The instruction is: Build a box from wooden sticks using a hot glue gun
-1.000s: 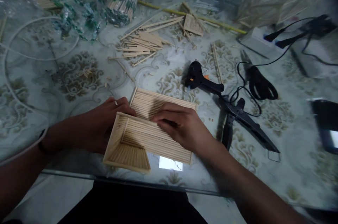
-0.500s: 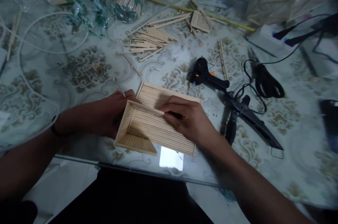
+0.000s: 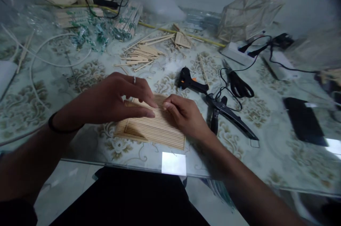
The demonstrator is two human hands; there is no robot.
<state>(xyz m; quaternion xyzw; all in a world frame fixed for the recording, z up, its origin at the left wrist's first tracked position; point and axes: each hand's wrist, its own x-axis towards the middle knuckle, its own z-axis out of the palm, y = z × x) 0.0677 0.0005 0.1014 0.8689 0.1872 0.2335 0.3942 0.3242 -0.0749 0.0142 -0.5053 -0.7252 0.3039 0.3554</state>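
A small piece built of thin wooden sticks lies near the table's front edge, its ribbed base facing up. Along its left end stands a slanted stick wall, partly covered by my arm and fingers. Over the upper left of the piece hovers my left hand, thumb and fingers apart with nothing visible between them. My right hand rests on the right part of the base with curled fingers; thumb and forefinger are pressed together, and whatever they may hold cannot be made out.
A black glue gun lies beyond my right hand, with a black hand cutter and black-handled scissors to its right. Loose sticks are heaped behind. A dark phone-like slab lies far right; a power strip stands behind.
My left hand has come off the piece's left side and moved up and right over it, opening. My right hand has left the wall's top edge. The view has shifted right and upward.
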